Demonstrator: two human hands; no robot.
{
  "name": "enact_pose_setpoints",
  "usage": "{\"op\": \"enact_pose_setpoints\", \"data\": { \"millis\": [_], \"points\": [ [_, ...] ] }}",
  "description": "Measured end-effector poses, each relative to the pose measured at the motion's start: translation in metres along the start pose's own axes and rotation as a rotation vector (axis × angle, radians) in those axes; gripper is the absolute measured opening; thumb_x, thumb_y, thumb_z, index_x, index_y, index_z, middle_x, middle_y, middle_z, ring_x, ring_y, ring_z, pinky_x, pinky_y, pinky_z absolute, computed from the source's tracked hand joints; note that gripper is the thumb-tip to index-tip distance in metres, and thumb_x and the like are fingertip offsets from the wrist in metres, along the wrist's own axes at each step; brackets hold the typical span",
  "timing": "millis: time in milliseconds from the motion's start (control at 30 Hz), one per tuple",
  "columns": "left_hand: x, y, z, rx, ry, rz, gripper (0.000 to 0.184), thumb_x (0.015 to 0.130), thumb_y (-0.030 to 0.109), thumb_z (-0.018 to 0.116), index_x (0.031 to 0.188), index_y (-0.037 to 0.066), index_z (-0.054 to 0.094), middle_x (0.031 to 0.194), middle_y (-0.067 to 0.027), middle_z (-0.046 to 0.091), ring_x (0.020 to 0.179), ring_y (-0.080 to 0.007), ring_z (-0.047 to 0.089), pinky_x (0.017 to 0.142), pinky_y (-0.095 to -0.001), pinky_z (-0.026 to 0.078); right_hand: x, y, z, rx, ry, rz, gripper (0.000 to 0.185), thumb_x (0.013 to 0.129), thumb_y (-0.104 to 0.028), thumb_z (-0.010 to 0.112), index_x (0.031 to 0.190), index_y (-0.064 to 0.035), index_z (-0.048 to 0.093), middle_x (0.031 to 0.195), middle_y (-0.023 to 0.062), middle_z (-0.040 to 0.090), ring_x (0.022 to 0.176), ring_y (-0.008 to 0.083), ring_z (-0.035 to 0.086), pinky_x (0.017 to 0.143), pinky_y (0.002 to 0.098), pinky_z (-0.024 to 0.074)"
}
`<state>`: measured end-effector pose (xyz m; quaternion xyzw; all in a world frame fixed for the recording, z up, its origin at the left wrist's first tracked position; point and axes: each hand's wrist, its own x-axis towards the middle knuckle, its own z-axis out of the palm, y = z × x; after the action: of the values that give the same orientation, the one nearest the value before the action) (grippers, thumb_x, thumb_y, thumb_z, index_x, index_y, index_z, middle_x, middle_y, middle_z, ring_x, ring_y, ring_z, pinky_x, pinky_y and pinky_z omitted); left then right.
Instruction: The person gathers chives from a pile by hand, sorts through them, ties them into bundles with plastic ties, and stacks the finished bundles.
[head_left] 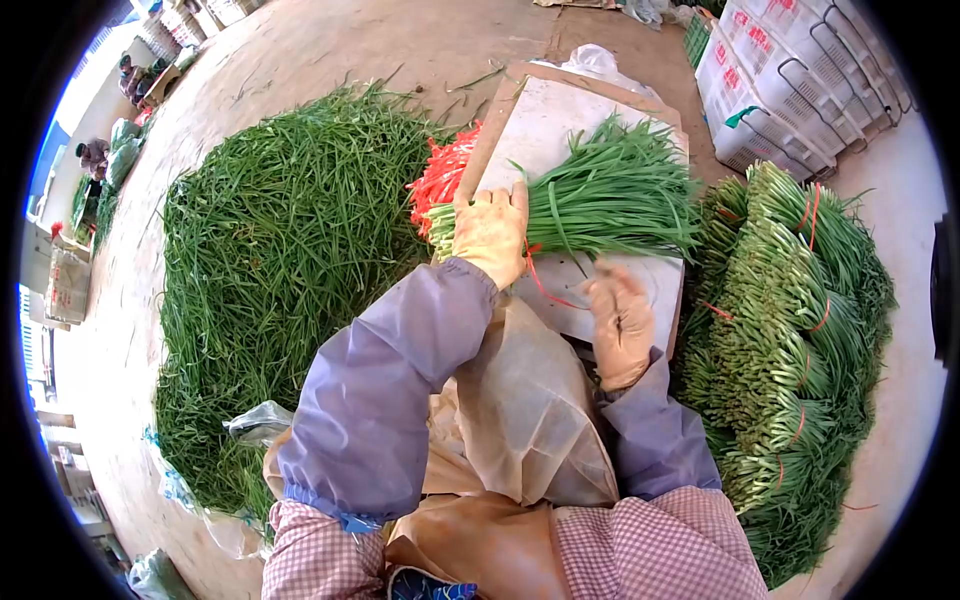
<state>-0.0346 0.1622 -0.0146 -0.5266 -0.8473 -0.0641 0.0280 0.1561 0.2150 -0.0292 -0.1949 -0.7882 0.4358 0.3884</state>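
Note:
Gloved, my left hand (490,232) presses on the pale stem end of a bundle of long green leafy stalks (610,195), its fingers over the stalks. The bundle lies across a white board (545,115). A red tie (540,280) runs from beneath the stalks near that hand toward the right. My right hand (618,325), also gloved, is raised at the board's near right edge, slightly blurred, palm turned up; whether it holds the tie's end is unclear. Red strips (445,180) lie in a pile at the board's left edge.
A large heap of loose green stalks (290,230) lies on the left. Tied bundles (790,340) are stacked on the right. White crates (790,75) stand at the back right. Two people (92,158) sit far off at the left. Plastic bags lie beside the heap.

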Motion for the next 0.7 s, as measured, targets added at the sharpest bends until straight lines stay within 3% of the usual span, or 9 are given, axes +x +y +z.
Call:
{"op": "enact_pose_setpoints", "data": {
  "millis": [67, 133, 167, 333, 367, 433, 467, 533, 700],
  "points": [
    [0.002, 0.002, 0.001, 0.033, 0.008, 0.023, 0.086, 0.065, 0.034, 0.079, 0.133, 0.001, 0.038, 0.112, -0.0134, 0.057, 0.110, -0.0296, 0.053, 0.100, -0.0535, 0.033, 0.019, -0.014, 0.000, -0.269, 0.156, -0.138, 0.014, 0.086, -0.010, 0.061, 0.099, -0.0039, 0.064, 0.100, 0.0134, 0.063, 0.097, 0.0290, 0.061, 0.085, 0.0383, 0.0489],
    [0.002, 0.000, 0.004, 0.070, 0.010, 0.041, 0.080, 0.069, 0.032, 0.075, 0.133, 0.002, 0.039, 0.112, -0.0125, 0.057, 0.110, -0.0294, 0.053, 0.100, -0.0530, 0.032, 0.050, -0.027, 0.016, -0.338, -0.134, -0.433, 0.037, 0.078, -0.006, 0.064, 0.114, -0.0068, 0.059, 0.112, 0.0132, 0.059, 0.101, 0.0338, 0.059, 0.089, 0.0447, 0.0473],
    [0.009, -0.009, 0.020, 0.044, 0.065, 0.027, 0.074, 0.072, 0.030, 0.071, 0.133, 0.002, 0.040, 0.114, -0.0108, 0.055, 0.111, -0.0280, 0.052, 0.102, -0.0519, 0.032, 0.057, -0.019, 0.031, -0.549, -0.262, -0.534, 0.056, 0.076, -0.015, 0.069, 0.128, -0.0073, 0.050, 0.116, 0.0141, 0.058, 0.104, 0.0328, 0.058, 0.089, 0.0457, 0.0465],
    [-0.026, -0.065, -0.051, 0.306, 0.276, 0.229, 0.060, 0.077, 0.024, 0.061, 0.131, 0.004, 0.045, 0.118, -0.0091, 0.052, 0.113, -0.0238, 0.050, 0.106, -0.0498, 0.028, 0.109, -0.014, 0.014, -0.987, -0.563, -0.249, 0.095, 0.071, -0.033, 0.075, 0.146, -0.0097, 0.023, 0.112, 0.0218, 0.060, 0.106, 0.0360, 0.058, 0.090, 0.0460, 0.0458],
    [-0.034, -0.080, -0.065, 0.414, 0.307, 0.234, 0.057, 0.078, 0.020, 0.058, 0.131, 0.004, 0.045, 0.119, -0.0093, 0.052, 0.114, -0.0238, 0.050, 0.107, -0.0499, 0.028, 0.123, -0.017, -0.003, -1.054, -0.748, 0.008, 0.093, 0.075, -0.036, 0.073, 0.147, -0.0097, 0.021, 0.107, 0.0237, 0.062, 0.098, 0.0358, 0.062, 0.083, 0.0458, 0.0496],
    [-0.052, -0.108, -0.093, 0.545, 0.362, 0.250, 0.054, 0.080, 0.014, 0.053, 0.132, 0.005, 0.045, 0.120, -0.0094, 0.052, 0.115, -0.0240, 0.050, 0.108, -0.0502, 0.026, 0.143, 0.044, -0.045, -1.319, -0.827, 0.054, 0.058, 0.077, -0.035, 0.070, 0.125, -0.0063, 0.054, 0.102, 0.0194, 0.067, 0.096, 0.0322, 0.065, 0.082, 0.0415, 0.0520],
    [-0.063, -0.118, -0.109, 0.569, 0.391, 0.258, 0.053, 0.080, 0.012, 0.051, 0.133, 0.005, 0.045, 0.121, -0.0093, 0.053, 0.115, -0.0243, 0.049, 0.109, -0.0505, 0.025, 0.154, 0.023, -0.065, -1.440, -0.929, 0.265, 0.041, 0.078, -0.034, 0.067, 0.108, -0.0062, 0.065, 0.103, 0.0177, 0.067, 0.097, 0.0328, 0.064, 0.083, 0.0404, 0.0516],
    [-0.087, -0.131, -0.135, 0.611, 0.410, 0.255, 0.057, 0.077, 0.007, 0.054, 0.133, 0.006, 0.045, 0.122, -0.0090, 0.053, 0.115, -0.0251, 0.050, 0.110, -0.0520, 0.024, 0.165, 0.014, -0.094, -1.444, -0.766, 0.244, 0.041, 0.079, -0.035, 0.064, 0.108, -0.0062, 0.065, 0.104, 0.0171, 0.067, 0.098, 0.0315, 0.065, 0.084, 0.0395, 0.0516],
    [-0.129, -0.133, -0.178, 0.793, 0.370, 0.246, 0.063, 0.077, 0.003, 0.056, 0.137, 0.012, 0.041, 0.126, -0.0086, 0.055, 0.116, -0.0230, 0.054, 0.112, -0.0545, 0.021, 0.151, -0.076, -0.045, -0.327, -0.310, -0.171, 0.046, 0.084, -0.032, 0.061, 0.121, -0.0050, 0.058, 0.113, 0.0191, 0.063, 0.101, 0.0306, 0.062, 0.090, 0.0396, 0.0490]
  ]
}}
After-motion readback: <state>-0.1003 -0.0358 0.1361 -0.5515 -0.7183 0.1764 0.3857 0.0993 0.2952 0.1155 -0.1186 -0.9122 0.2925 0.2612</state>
